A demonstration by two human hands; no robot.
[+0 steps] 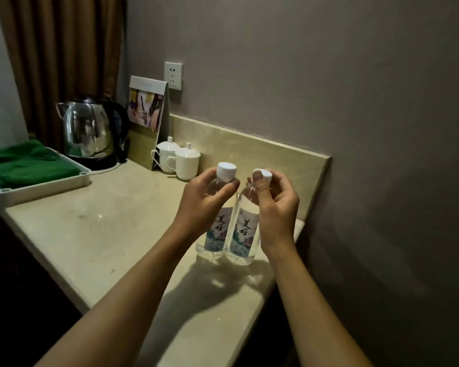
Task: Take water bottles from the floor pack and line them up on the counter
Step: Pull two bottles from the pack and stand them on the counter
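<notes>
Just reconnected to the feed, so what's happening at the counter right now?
A person holds two water bottles upright, side by side, on the counter. The left hand grips the left bottle at its shoulder; the right hand grips the right bottle near its cap. A kettle and two lidded cups stand behind.

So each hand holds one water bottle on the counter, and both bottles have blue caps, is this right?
Not quite: the caps are white, not blue. The head view shows the left hand holding the left bottle and the right hand holding the right bottle, side by side on the counter.
</notes>
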